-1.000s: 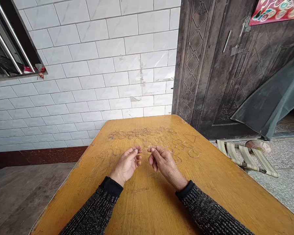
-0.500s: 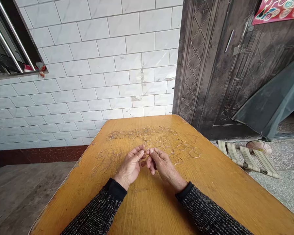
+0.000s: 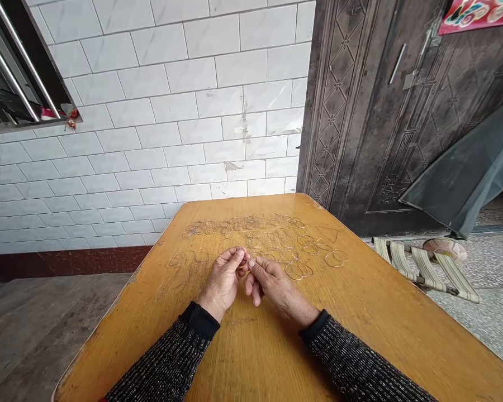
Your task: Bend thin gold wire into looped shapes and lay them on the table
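Both hands meet over the middle of the wooden table [image 3: 251,357]. My left hand [image 3: 223,278] pinches a thin wire [image 3: 247,257] between thumb and forefinger. From the other side, my right hand [image 3: 273,283] grips the same wire with thumb and index finger, its lower fingers curled loosely. Most of this wire is too fine to follow. Beyond the right hand lie several thin wire figures made of round loops [image 3: 299,271]. A long row of similar looped wires [image 3: 243,224] stretches across the back. Loose wire strands [image 3: 184,273] lie left of my left hand.
A white tiled wall [image 3: 151,139] rises behind the table. To the right are a dark carved door [image 3: 360,139], a grey-green curtain [image 3: 469,167] and a low strapped stool [image 3: 427,271] on the floor. A barred window [image 3: 17,67] is at upper left.
The right fingertips have shifted slightly down and toward me, and its lower fingers have loosened a little. The left hand has turned slightly, still pinching. The view has moved slightly.
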Available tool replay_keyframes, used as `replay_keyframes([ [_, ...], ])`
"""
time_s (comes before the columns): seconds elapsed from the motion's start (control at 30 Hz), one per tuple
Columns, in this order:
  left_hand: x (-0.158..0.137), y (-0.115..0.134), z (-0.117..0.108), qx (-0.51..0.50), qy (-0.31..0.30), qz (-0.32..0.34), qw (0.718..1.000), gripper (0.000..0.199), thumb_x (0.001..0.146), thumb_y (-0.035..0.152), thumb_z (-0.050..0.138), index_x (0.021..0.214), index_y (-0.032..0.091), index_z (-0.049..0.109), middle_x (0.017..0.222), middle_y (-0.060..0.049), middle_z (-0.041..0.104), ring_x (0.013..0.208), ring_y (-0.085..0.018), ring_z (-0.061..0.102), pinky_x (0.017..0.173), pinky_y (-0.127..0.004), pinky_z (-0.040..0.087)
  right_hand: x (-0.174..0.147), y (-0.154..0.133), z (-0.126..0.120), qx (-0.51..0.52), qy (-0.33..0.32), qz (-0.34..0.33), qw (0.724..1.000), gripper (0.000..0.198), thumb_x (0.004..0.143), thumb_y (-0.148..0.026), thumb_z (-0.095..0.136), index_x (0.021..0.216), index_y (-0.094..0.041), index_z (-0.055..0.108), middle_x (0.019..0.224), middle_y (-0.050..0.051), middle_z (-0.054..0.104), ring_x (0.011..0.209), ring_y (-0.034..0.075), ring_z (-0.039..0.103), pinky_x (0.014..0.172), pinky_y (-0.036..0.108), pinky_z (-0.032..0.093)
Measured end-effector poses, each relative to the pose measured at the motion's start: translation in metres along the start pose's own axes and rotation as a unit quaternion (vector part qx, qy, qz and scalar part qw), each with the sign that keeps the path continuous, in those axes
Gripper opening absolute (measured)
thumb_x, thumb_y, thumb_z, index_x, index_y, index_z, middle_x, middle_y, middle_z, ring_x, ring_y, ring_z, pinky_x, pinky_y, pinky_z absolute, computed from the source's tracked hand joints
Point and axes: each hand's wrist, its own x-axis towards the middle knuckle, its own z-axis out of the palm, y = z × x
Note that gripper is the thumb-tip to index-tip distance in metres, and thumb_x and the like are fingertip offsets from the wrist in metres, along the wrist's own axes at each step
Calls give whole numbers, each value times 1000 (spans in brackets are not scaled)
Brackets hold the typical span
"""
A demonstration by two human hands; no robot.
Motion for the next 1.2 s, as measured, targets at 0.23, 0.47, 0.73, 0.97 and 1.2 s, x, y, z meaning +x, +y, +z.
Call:
replay_keyframes([
  [0.23,6,12,-5,-30,40,1,999,21,57,20,76,67,12,60,64,2,54,54,-4,46,51,-15,38,-2,-1,6,-40,-16,18,999,24,79,-41,42,74,-18,42,46,-5,57,30,7,48,33,16,26],
  [0.47,11,20,-8,-57,63,17,996,16,58,14,74,65,10,60,63,0,54,57,-5,48,50,-15,37,-3,3,6,-39,-26,16,999,26,78,-44,45,75,-18,44,46,-4,58,30,8,49,34,18,31],
  [0.73,14,23,-12,-82,84,11,993,6,68,5,64,65,9,60,64,-1,54,57,-6,50,50,-14,39,-5,6,7,-37,-40,17,998,24,79,-42,44,76,-18,43,47,-4,59,31,9,50,35,18,31],
  [0.97,26,39,-33,-112,121,46,985,13,77,4,55,68,12,58,63,1,54,57,-3,50,53,-11,41,-10,10,6,-74,-76,74,992,21,79,-36,43,67,-19,41,43,-5,56,28,7,47,32,16,27],
  [1.2,9,22,-16,-28,6,-46,999,11,65,14,71,70,9,62,62,-1,57,54,-6,49,49,-16,36,3,-7,-21,-134,125,-86,979,24,81,-40,43,73,-18,47,51,-5,52,32,5,40,34,18,29],
])
